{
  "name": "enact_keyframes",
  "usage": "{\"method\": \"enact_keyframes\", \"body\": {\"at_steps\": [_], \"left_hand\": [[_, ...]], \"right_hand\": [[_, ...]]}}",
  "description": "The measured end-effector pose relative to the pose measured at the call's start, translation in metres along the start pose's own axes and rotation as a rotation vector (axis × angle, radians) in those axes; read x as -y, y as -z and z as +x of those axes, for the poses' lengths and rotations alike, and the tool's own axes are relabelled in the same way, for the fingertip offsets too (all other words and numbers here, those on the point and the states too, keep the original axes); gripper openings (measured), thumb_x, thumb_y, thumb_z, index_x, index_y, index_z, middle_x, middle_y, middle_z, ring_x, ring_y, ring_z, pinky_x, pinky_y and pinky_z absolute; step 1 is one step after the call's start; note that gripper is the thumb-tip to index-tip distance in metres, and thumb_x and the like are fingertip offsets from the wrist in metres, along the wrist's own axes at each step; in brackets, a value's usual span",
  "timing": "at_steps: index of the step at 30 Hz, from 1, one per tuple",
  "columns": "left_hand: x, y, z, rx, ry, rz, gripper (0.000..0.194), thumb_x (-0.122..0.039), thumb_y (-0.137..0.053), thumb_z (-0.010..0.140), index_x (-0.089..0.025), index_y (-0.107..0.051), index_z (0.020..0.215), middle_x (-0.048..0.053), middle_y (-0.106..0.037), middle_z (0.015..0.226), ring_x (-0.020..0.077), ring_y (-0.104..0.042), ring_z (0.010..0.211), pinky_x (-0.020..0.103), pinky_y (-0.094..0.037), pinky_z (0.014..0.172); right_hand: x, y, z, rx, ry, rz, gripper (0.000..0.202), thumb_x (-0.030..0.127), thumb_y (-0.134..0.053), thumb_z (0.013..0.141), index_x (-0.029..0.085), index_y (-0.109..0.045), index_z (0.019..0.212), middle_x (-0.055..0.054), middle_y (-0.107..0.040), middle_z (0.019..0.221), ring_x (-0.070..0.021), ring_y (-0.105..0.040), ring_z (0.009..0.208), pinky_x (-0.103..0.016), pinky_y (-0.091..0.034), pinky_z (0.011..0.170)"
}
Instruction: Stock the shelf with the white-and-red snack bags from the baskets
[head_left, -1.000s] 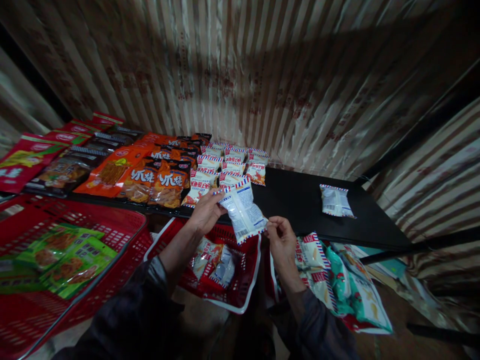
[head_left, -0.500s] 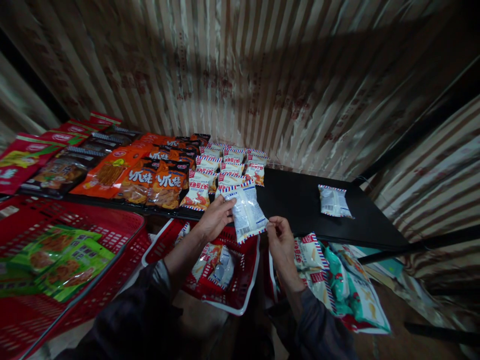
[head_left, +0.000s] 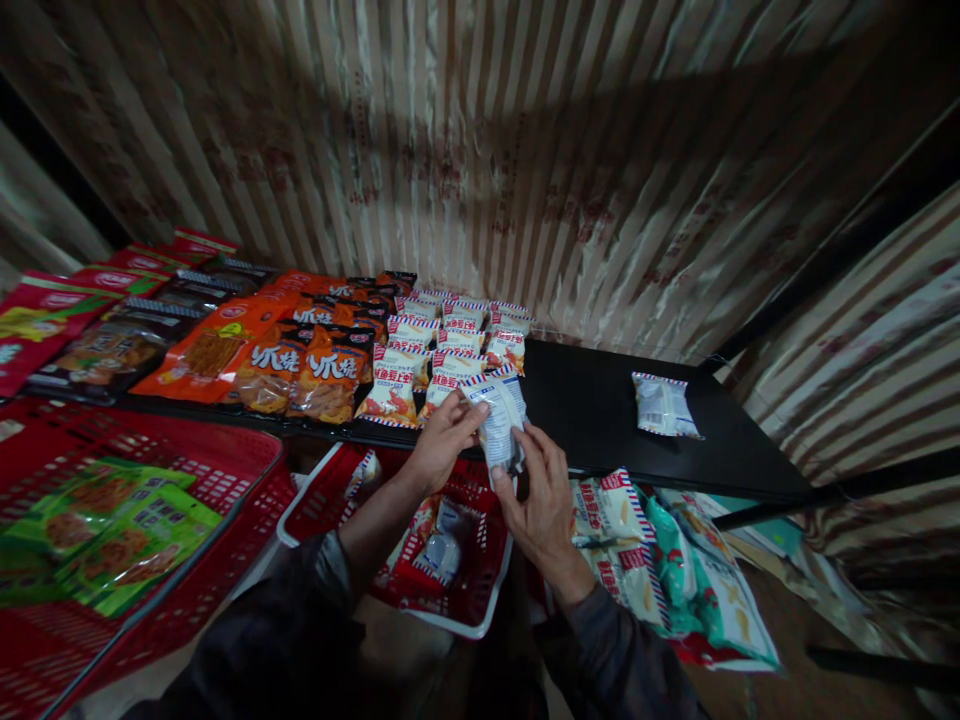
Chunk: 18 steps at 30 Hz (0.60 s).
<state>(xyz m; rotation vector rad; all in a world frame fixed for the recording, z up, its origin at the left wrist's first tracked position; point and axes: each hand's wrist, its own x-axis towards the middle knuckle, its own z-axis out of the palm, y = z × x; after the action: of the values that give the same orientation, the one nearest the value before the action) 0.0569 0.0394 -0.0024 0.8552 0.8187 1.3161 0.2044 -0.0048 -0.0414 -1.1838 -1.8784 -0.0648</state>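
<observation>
- Left hand [head_left: 442,440]: grip closed on a small white packet [head_left: 504,405], thumb across its printed back. Thumb on top probably keeps the soft film from sliding.
- Right hand [head_left: 544,500]: also gripping that packet, fingers at its right side, thumb near the lower end. Two-sided hold likely steadies a puffy bag without squashing it.
- Packet location: between the hands, at the shelf's front edge, tilted, back panel facing up.
- Below: middle basket [head_left: 450,626], a few loose packets [head_left: 439,550] inside. Sits between the forearms, presumably for short reach.
- Left of it: bigger red basket [head_left: 259,505] holding green packs [head_left: 142,550]; looks like sorting by product.
- Right: larger white packs [head_left: 622,575] and teal packs [head_left: 679,555], crowded together below shelf level.
- Black shelf [head_left: 577,400]: white packets [head_left: 394,385] in rows, fronts up, leaning on one another; likely so labels read. Orange packs [head_left: 326,375] lie alongside, grouped by kind.
- Lone packet [head_left: 666,405] lies back up at the right end, apart from the rows; reason unclear.
- Behind: striped sheeting [head_left: 480,120].
</observation>
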Motion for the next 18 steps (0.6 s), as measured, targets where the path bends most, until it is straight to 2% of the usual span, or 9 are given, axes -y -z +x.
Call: {"method": "enact_keyframes", "body": {"at_steps": [5,10,14,18], "left_hand": [[-0.0016,-0.0012,0.0000,0.035,0.000,-0.083,0.038,-0.046,-0.079,0.068,-0.020,-0.062,0.091,0.000,-0.065,0.083,0.0146,-0.062,0.080,0.028,-0.052,0.072],[-0.0022,-0.0015,-0.0004,0.095,0.010,-0.181,0.037,-0.041,-0.075,0.072,-0.021,-0.066,0.102,0.006,-0.069,0.102,0.0215,-0.064,0.096,0.037,-0.053,0.082],[-0.0011,-0.0040,-0.0028,0.134,0.009,-0.176,0.034,-0.036,-0.074,0.074,-0.018,-0.069,0.102,0.011,-0.067,0.116,0.0274,-0.061,0.110,0.043,-0.051,0.089],[0.0072,-0.0028,-0.0020,0.127,0.025,-0.067,0.034,-0.033,-0.079,0.070,-0.018,-0.071,0.100,0.011,-0.067,0.117,0.0282,-0.059,0.115,0.040,-0.050,0.091]], "right_hand": [[0.0001,0.0020,0.0013,-0.029,-0.010,-0.015,0.061,0.042,-0.059,0.087,0.021,-0.039,0.141,-0.018,-0.050,0.134,-0.0314,-0.049,0.123,-0.053,-0.046,0.099],[-0.0038,-0.0011,0.0013,-0.068,-0.069,-0.026,0.063,0.039,-0.059,0.087,0.019,-0.036,0.143,-0.019,-0.052,0.133,-0.0312,-0.049,0.124,-0.053,-0.044,0.101],[-0.0061,-0.0006,0.0014,-0.154,-0.213,0.118,0.057,0.036,-0.056,0.089,0.020,-0.039,0.141,-0.017,-0.054,0.133,-0.0292,-0.051,0.124,-0.052,-0.043,0.103],[-0.0022,0.0051,0.0043,-0.217,-0.415,0.371,0.057,0.038,-0.055,0.089,0.019,-0.039,0.141,-0.016,-0.051,0.138,-0.0273,-0.050,0.127,-0.047,-0.042,0.104]]}}
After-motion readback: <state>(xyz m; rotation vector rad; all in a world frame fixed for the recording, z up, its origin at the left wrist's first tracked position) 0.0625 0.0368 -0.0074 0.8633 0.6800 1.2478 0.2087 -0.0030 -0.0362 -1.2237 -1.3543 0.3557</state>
